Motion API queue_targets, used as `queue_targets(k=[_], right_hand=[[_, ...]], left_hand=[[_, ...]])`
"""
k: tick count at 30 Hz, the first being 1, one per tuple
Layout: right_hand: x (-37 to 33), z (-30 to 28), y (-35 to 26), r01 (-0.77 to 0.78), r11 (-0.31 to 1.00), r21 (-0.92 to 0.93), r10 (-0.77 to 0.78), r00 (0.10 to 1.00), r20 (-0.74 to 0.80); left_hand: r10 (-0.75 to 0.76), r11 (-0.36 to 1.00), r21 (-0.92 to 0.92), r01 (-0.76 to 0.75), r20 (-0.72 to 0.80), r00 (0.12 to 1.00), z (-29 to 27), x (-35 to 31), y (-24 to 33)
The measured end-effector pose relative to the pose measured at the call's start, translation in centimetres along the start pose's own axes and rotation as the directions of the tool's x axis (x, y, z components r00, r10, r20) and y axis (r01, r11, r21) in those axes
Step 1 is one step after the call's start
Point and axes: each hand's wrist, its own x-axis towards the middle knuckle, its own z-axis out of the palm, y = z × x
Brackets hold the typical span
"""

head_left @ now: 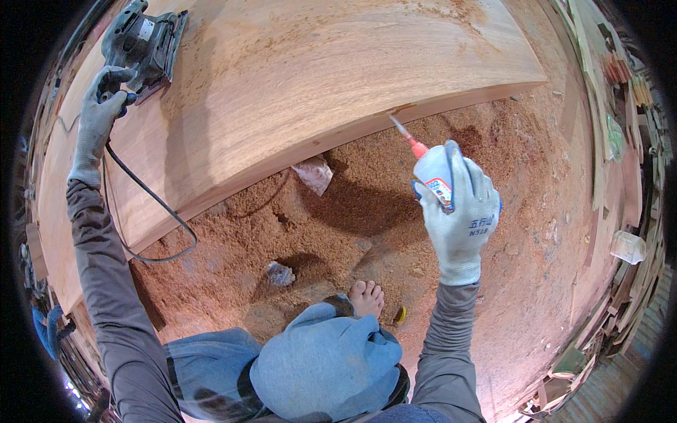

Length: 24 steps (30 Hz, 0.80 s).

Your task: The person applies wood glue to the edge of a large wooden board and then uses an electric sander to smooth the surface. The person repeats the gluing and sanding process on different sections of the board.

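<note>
Head view | right hand (pixel 462 215) clamped on glue bottle (pixel 431 173), nozzle aimed at panel edge (pixel 405 113) crack | left hand (pixel 95 116) closed on sander (pixel 141 42) handle, parked flat on panel (pixel 317 63)

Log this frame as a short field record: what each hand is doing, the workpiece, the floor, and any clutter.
Left hand: gloved left hand grips the handle of a dark electric sander resting on the panel
Right hand: gloved right hand holds a white squeeze bottle, its red nozzle at the panel's edge
Workpiece: large wooden panel, surface dusty
Cable: black cord trails from the sander over the panel's edge
Floor: thick reddish sawdust; a bare foot shows
Clutter: wood offcuts stacked along the right
</note>
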Motion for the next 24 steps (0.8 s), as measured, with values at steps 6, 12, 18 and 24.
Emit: queue_targets(k=[6,12,18,24], right_hand=[[0.6,0.1,2.5,-0.058,0.997,-0.044,0.055,0.996,-0.071],[0.2,0.2,1.7,-0.046,0.999,-0.002,0.046,0.998,-0.038],[0.2,0.8,2.7,-0.081,0.996,-0.032,0.076,0.99,-0.12],[0.8,0.5,3.8,-0.113,0.993,-0.033,0.11,0.99,-0.089]], left_hand=[[-0.008,0.999,-0.049,0.008,0.006,1.0,0.0,0.2,-0.3],[-0.01,1.0,0.015,0.009,0.043,0.999,-0.6,0.7,-1.2],[-0.015,1.0,0.006,0.015,0.057,0.998,-0.5,0.7,-1.2],[0.033,0.998,-0.053,-0.032,0.006,0.999,0.4,0.5,-0.2]])
